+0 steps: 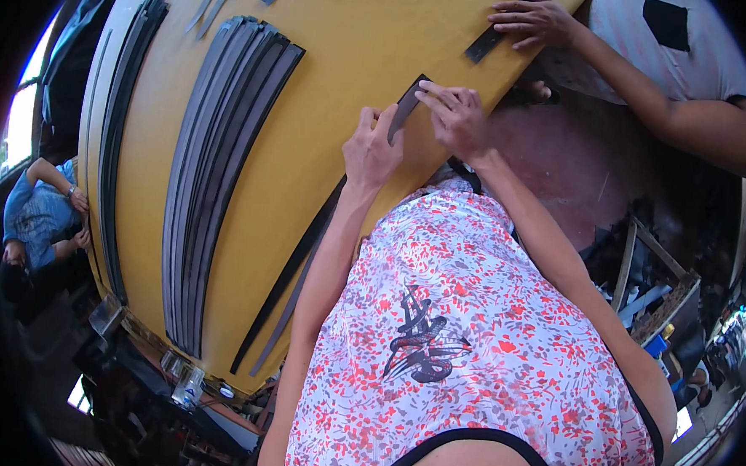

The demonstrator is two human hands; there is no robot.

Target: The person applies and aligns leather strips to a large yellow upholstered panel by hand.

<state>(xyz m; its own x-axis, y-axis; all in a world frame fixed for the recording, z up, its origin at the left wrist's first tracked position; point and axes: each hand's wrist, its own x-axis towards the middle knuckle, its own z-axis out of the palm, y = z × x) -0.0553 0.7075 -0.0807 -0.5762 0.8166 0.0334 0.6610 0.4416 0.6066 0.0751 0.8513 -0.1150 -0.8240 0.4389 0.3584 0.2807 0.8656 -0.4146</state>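
Observation:
A long dark strip (407, 110), greyish on its upper face, lies at the near edge of the yellow table. My left hand (372, 151) is closed around it, thumb and fingers at its edges. Its far end is pinched by my right hand (455, 119), near the corner of the strip. Past my left wrist, a black strip (291, 267) and a narrower grey strip run down the table; my forearm hides whether either joins the held one. To the left is a thick bundle of dark strips (225, 153), laid side by side and overlapping.
The yellow table (313, 95) carries another dark bundle (125, 127) at its far left and shorter grey strips at the top. At upper right, a co-worker's hand (532, 20) rests on a strip. Another person (44, 207) works at the left edge. A wooden rack (660, 307) stands right.

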